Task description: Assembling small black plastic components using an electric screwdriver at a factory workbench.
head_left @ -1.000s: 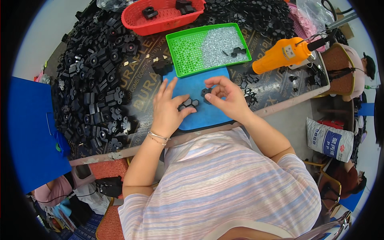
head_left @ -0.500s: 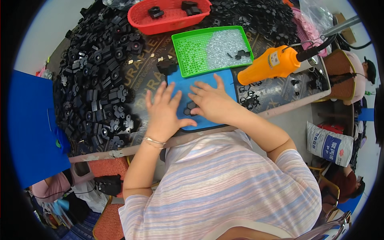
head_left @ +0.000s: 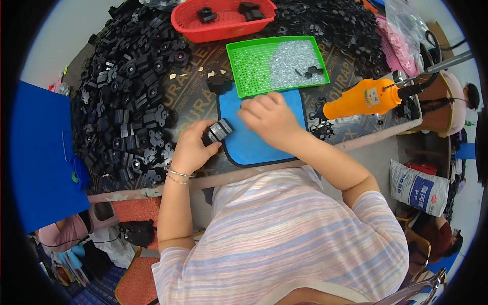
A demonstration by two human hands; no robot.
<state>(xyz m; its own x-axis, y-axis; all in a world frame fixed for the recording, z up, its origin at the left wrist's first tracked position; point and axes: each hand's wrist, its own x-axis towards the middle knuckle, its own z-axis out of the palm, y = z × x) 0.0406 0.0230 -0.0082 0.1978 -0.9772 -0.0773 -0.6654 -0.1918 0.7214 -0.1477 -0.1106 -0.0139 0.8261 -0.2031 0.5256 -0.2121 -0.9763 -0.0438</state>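
At the left edge of a blue mat, my left hand grips a chunky black plastic part between thumb and fingers. The part is tilted, and light glints off its ribbed side. My right hand hovers over the mat's right half, close to the near edge of a green perforated tray. Its fingers are curled inward, and whatever they may hold is hidden. Small silvery screws fill much of that tray, with a few black pieces on top.
An orange electric screwdriver hangs at the right on a metal arm. Black parts are heaped along the left, with another black pile at the back right. A red basket stands behind the tray. Small black pieces lie right of the mat.
The black part has left the mat and is now in my left hand, farther left. My right hand's spread fingers have curled and moved slightly right. The screwdriver has shifted right.
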